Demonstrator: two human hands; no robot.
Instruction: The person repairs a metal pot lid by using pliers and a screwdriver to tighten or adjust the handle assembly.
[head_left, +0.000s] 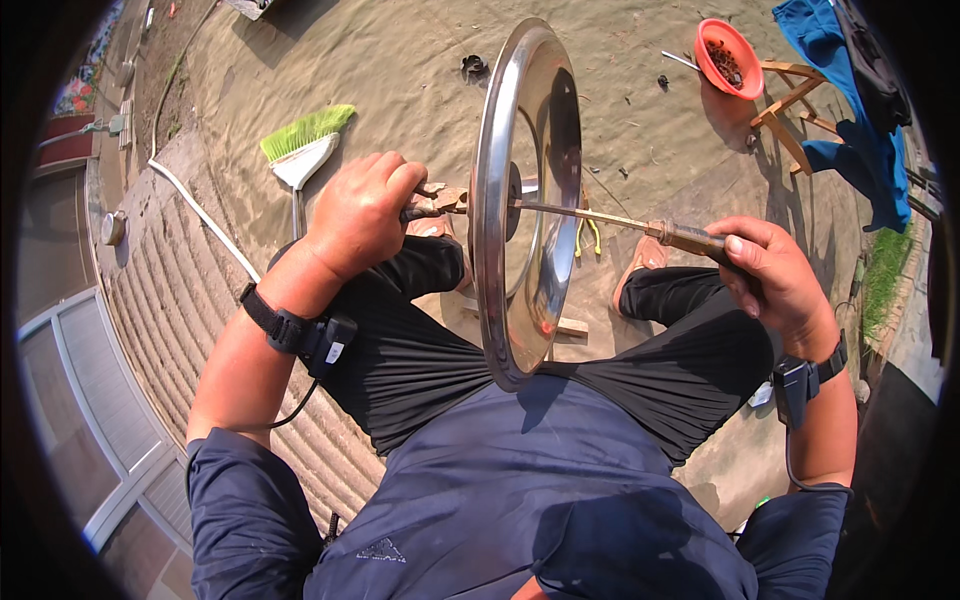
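Observation:
A round, shiny metal pot lid [492,150] stands on edge between my hands, over my lap. On its left side my left hand [352,217] is closed round a tool that looks like pliers, its worn jaws [437,203] at the lid's centre. From the right, my right hand [783,272] grips the handle of a screwdriver [690,240]. The long thin shaft runs to the middle of the lid's hollow side, and its tip is hard to make out. My left fingertips are partly hidden behind the fist.
A green-bristled broom [308,140] lies at the left, near a white hose [205,215]. Yellow tool handles [589,238] show on the ground beyond the lid. At the far right, an orange bowl [731,62] of small brown pieces stands by a wooden folding seat [790,115] draped with blue cloth [870,150].

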